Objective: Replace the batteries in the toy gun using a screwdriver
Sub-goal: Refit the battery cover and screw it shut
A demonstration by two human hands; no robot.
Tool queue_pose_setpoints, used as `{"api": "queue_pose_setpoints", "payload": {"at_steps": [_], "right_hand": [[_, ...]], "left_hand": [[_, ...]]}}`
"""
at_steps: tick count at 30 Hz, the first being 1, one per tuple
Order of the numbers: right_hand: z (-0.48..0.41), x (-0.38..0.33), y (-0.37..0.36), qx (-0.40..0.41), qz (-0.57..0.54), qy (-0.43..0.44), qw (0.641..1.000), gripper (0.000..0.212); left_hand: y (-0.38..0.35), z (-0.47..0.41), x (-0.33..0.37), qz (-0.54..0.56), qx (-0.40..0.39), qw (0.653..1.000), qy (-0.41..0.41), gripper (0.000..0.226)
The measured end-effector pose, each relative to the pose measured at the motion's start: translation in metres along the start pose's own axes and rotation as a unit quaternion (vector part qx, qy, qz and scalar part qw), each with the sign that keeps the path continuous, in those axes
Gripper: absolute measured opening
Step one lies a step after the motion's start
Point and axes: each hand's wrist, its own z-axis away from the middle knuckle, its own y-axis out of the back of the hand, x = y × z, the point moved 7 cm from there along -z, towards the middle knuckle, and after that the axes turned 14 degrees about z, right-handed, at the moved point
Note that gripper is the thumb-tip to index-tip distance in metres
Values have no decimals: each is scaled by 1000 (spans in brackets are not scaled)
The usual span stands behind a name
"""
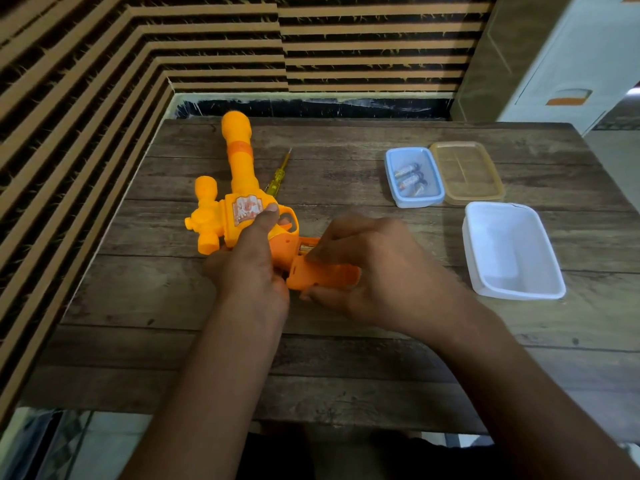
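a: where's the gun?
b: the gun (239, 168) lies on the table (346, 358), centre left of the frame, barrel toward the top. the left hand (249, 265) grips its body, thumb on the sticker.
a: and the right hand?
b: the right hand (374, 268) is curled round the orange cover (322, 277) at the grip. a cell (306, 247) shows in the open bay above it.
a: screwdriver?
b: the screwdriver (277, 176) lies just right of the barrel, untouched. upper right: a blue box (419, 202) with batteries (412, 178), a lid (467, 174) beside it, a white box (502, 251) below.
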Motion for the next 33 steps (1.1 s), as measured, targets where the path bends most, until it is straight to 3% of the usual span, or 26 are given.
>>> {"api": "queue_pose_setpoints", "payload": {"at_steps": [8, 20, 33], "right_hand": [[-1, 3, -3, -17, -6, 2, 1000, 36], [0, 10, -8, 43, 17, -32, 998, 38], [-5, 20, -10, 7, -15, -76, 997, 38]], "left_hand": [[1, 1, 0, -7, 8, 1000, 7, 66], [-3, 4, 5, -3, 4, 1000, -4, 58], [-3, 8, 3, -4, 13, 1000, -6, 56]]}}
